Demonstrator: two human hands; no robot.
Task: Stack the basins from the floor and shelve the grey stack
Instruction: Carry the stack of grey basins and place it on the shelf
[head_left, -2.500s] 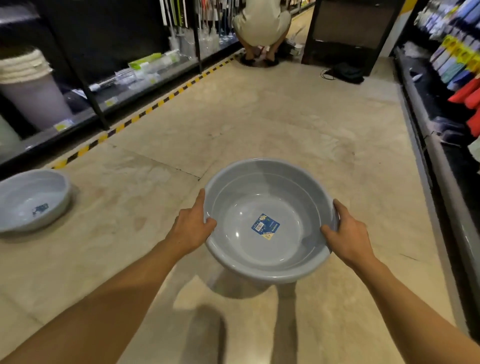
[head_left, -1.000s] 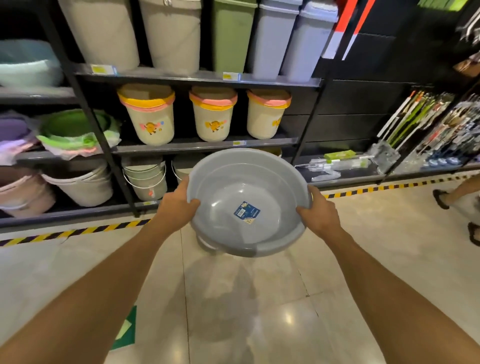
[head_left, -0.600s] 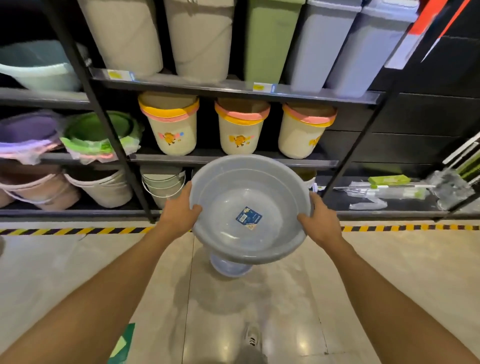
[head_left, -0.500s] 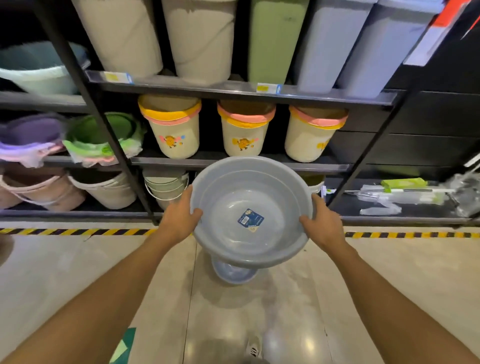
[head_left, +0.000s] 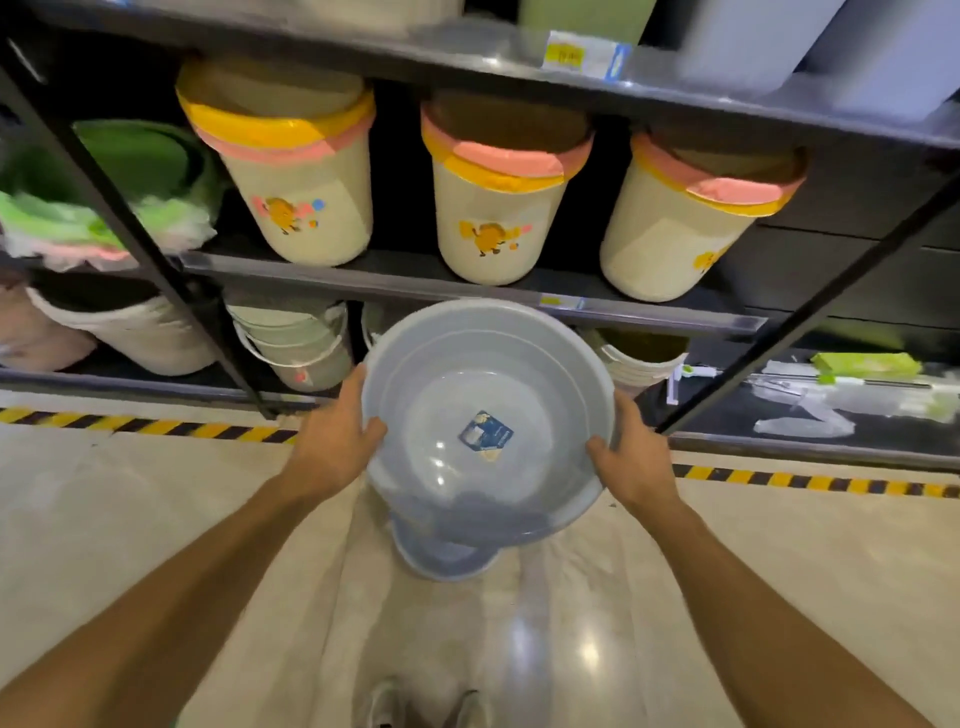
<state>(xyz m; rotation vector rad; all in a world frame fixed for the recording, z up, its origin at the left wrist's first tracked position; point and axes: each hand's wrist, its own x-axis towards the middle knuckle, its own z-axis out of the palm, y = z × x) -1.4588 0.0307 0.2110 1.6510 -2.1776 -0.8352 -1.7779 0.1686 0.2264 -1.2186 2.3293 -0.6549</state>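
Closer now to the black metal shelf rack (head_left: 218, 343), I hold the round grey plastic basin (head_left: 488, 421) by opposite rims, left hand (head_left: 337, 441) and right hand (head_left: 631, 457) gripping, seemingly for level carrying.

Lower basin (head_left: 441, 558) mostly hidden; label (head_left: 485, 434) blurred.

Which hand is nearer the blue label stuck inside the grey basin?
Left, narrowly. The left hand grips the round grey plastic basin at its left rim; the right hand grips the right rim. The blue label sits slightly left of centre.
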